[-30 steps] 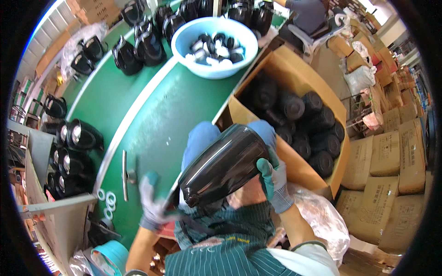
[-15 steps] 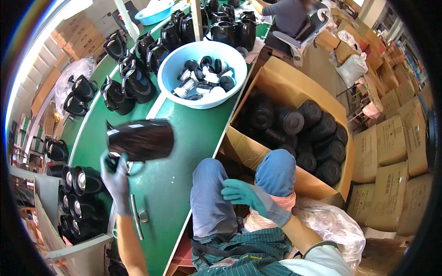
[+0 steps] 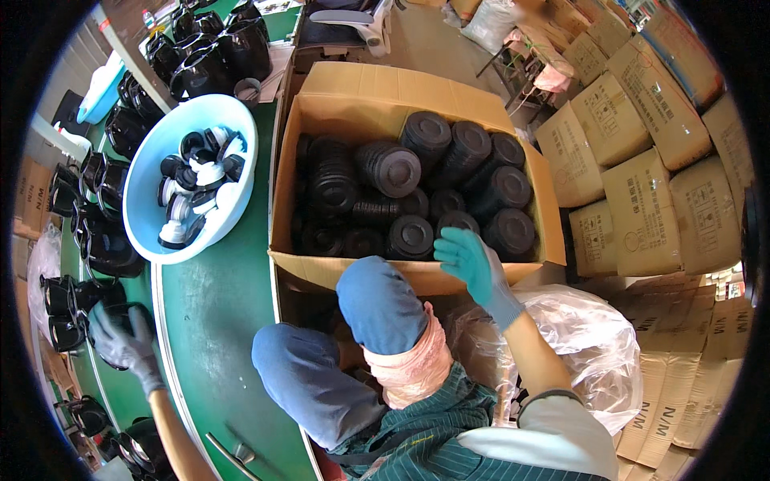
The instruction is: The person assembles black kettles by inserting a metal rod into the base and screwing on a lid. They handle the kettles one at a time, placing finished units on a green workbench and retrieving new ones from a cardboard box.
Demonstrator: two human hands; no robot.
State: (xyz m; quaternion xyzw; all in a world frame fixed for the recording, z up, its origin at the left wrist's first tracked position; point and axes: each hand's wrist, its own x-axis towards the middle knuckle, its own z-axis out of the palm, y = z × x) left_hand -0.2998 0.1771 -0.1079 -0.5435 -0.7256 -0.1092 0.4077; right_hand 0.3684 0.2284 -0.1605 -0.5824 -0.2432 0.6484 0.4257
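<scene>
At the left, my left hand (image 3: 124,345), in a grey glove, is closed on a shiny black jug (image 3: 121,315) over the green worktable (image 3: 212,309). The hand covers much of the jug, and its handle is hard to make out. My right hand (image 3: 475,268) wears a green-and-grey glove. Its fingers are stretched out with nothing held, over the near edge of an open cardboard box (image 3: 401,86). Stacks of black ribbed round parts (image 3: 393,170) fill that box. More black jugs (image 3: 112,248) stand beside my left hand and farther along the table.
A light blue basin (image 3: 140,228) holds several black-and-white round caps (image 3: 204,172) on the table. Clear plastic sheeting (image 3: 561,337) bunches by my right forearm. Sealed cartons (image 3: 642,200) are piled at the right. A chair (image 3: 345,20) stands beyond the box.
The view has swung to the right. My left hand has carried the jug left, toward the standing jugs. My right hand has moved from over my lap to the box's near edge.
</scene>
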